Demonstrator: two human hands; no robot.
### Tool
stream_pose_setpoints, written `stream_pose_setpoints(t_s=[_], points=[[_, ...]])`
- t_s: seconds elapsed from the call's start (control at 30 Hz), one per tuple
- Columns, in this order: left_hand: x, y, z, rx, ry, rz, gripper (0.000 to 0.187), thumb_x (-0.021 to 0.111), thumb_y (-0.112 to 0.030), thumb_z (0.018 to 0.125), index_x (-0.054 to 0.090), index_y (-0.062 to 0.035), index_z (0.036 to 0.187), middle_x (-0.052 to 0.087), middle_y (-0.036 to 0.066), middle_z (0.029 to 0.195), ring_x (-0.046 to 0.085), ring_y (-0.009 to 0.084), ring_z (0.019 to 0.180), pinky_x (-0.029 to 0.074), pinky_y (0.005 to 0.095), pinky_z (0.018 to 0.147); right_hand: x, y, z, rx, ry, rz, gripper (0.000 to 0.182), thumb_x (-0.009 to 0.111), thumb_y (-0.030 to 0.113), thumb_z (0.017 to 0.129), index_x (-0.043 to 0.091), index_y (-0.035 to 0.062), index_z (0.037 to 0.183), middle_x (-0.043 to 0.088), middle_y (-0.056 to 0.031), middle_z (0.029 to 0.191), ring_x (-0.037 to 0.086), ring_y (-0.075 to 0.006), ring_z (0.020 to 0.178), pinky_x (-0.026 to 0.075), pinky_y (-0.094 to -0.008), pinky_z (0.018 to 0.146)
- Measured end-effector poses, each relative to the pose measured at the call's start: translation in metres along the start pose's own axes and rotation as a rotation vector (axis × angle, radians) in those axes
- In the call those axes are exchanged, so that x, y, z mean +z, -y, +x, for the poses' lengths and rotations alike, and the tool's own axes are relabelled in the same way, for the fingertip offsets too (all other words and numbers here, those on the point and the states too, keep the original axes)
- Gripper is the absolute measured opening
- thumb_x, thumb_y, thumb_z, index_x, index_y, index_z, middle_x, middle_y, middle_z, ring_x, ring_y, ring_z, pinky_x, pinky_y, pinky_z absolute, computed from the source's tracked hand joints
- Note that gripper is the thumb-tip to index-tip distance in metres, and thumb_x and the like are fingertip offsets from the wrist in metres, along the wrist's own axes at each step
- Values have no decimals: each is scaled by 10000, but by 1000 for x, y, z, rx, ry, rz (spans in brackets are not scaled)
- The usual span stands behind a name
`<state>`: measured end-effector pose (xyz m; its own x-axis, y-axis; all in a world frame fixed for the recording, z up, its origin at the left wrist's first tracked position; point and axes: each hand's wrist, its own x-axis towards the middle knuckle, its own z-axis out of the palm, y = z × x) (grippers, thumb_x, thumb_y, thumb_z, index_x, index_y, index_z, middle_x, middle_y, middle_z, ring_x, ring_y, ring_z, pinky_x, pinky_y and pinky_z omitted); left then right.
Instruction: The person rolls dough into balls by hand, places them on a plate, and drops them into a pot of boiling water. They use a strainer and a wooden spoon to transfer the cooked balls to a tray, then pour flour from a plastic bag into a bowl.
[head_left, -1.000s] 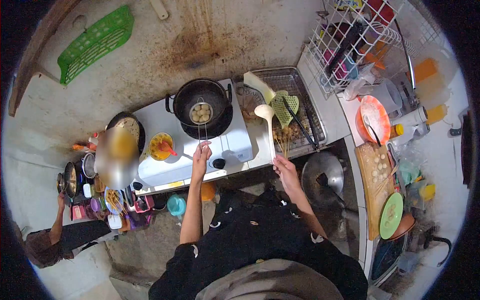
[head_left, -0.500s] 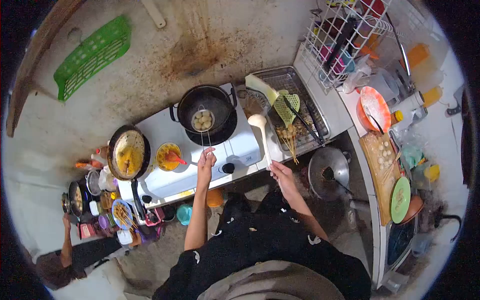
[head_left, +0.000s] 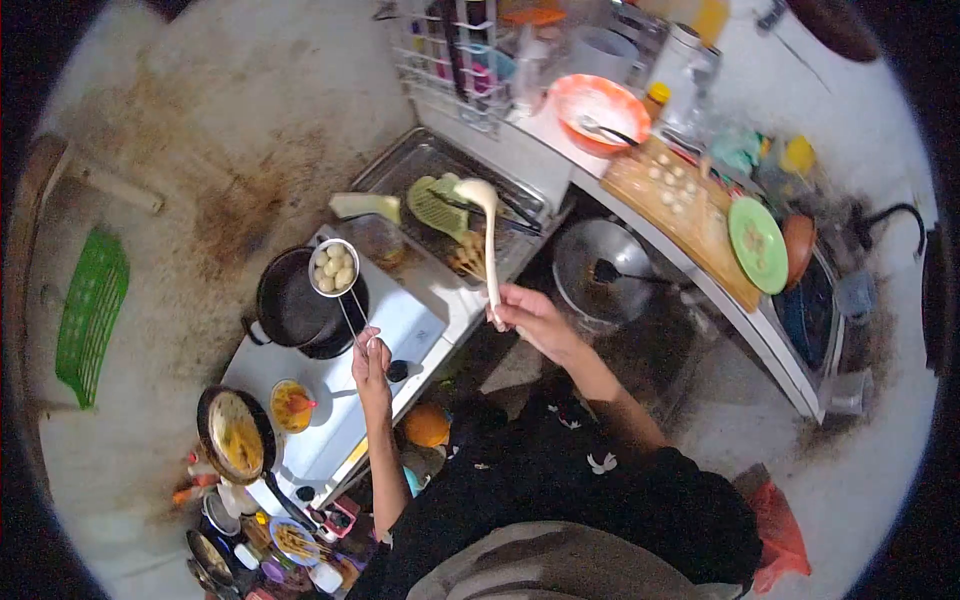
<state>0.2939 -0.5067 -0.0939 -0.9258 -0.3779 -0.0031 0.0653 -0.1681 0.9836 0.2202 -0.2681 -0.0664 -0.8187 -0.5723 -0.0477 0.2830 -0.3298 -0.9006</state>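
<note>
My left hand [head_left: 371,362] is closed round the thin handle of a wire strainer [head_left: 334,267], which holds several pale round balls. The strainer hangs over the right edge of a dark wok [head_left: 298,300] on the white stove [head_left: 400,322]. In my right hand [head_left: 530,318] is the handle of a cream-coloured ladle [head_left: 489,230], held upright with its bowl at the top. Behind the ladle, a green slotted spatula [head_left: 436,210] and skewered food [head_left: 468,258] rest on a metal rack tray [head_left: 388,165].
A frying pan [head_left: 238,436] and a bowl of orange sauce [head_left: 291,405] stand left. At right are a red-rimmed bowl [head_left: 598,112], a wooden board [head_left: 690,225] with small balls, and a green plate [head_left: 758,245]. A large metal wok [head_left: 603,275] sits below the counter.
The view has turned to the right. The strainer with its balls has risen and shifted to the wok's right side. The ladle is still in my right hand, now nearer the rack tray.
</note>
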Motion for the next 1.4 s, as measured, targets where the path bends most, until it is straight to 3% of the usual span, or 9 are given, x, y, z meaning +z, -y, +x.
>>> stream_pose_setpoints(t_s=[0.13,0.33,0.4,0.5,0.63,0.7,0.77,0.97,1.4], points=[[74,-5,-15,-37,204,28,265,424,-228,891,443,-1,1027,302,-56,599,280,37,537,215,181,491,-38,66,-59,-133,-105,-6,357,473,119,854,407,30,1193,495,1,810,428,-64,690,372,-194,638],[209,-7,-43,-78,650,5,276,416,-267,890,451,-23,1015,305,-40,597,277,51,541,219,198,492,-115,125,-175,-224,-786,-548,300,454,94,858,447,4,1144,462,32,744,395,-48,644,332,-176,577],[255,-3,-52,-102,768,-22,273,414,-259,892,449,-19,1018,306,-38,597,279,49,544,229,195,498,-183,109,-224,-166,-862,-675,306,472,111,850,456,-7,1131,476,39,746,405,-44,648,333,-174,567],[320,6,-63,-120,953,-32,256,398,-240,901,439,-20,1023,321,-34,603,301,54,557,260,192,528,-210,130,-255,-213,-1049,-577,355,505,139,839,443,-16,1152,486,38,739,414,-40,639,340,-178,560],[403,32,-71,-125,1119,-76,250,379,-225,907,436,-12,1022,334,-29,613,313,61,565,275,194,539,-263,130,-289,-255,-1106,-627,290,510,142,833,483,-10,1079,566,-24,801,469,-73,677,391,-208,617],[438,48,-73,-127,1163,-91,257,380,-231,907,434,-9,1024,336,-29,614,314,61,565,277,195,537,-278,130,-300,-93,-1153,-632,317,515,151,831,467,-14,1097,558,-17,766,449,-63,632,378,-205,572],[465,66,-75,-142,1204,-82,281,391,-256,904,433,-10,1032,345,-29,619,318,61,563,276,190,529,-295,125,-304,-94,-1141,-603,326,514,155,831,461,-12,1105,555,-19,762,447,-65,628,373,-206,556],[496,91,-83,-185,1224,-80,282,390,-262,906,438,-13,1028,352,-34,623,324,55,567,278,182,530,-300,119,-300,-179,-1051,-457,439,505,123,845,336,27,1238,566,-12,790,430,-40,647,345,-172,569],[497,95,-86,-199,1246,-30,259,387,-238,910,429,-3,1012,362,-24,624,347,63,581,304,188,555,-290,113,-284,-223,-1205,-436,451,494,202,862,305,39,1238,574,-79,832,483,-102,683,391,-223,627]])
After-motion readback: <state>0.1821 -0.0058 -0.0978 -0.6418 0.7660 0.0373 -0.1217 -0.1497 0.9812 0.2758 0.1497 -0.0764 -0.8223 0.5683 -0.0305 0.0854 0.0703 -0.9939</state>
